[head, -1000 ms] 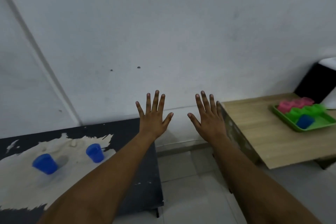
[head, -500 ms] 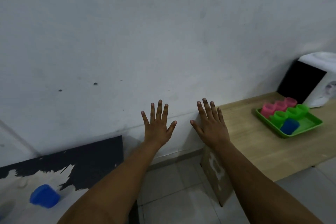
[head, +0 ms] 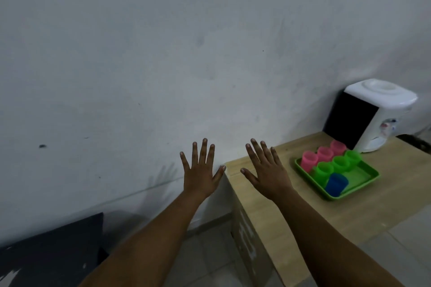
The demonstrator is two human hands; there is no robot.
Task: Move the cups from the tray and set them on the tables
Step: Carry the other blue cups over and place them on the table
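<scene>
Three pink cups (head: pixel 323 155), three green cups (head: pixel 339 165), one blue cup (head: pixel 336 183), one green tray (head: pixel 363 178), two tables (head: pixel 303 212).

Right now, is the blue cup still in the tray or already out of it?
In the tray. The blue cup stands inside the green tray, at its near corner, in front of the green cups.

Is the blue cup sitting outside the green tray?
No, the blue cup stands inside the green tray, at its near corner beside the green cups.
</scene>
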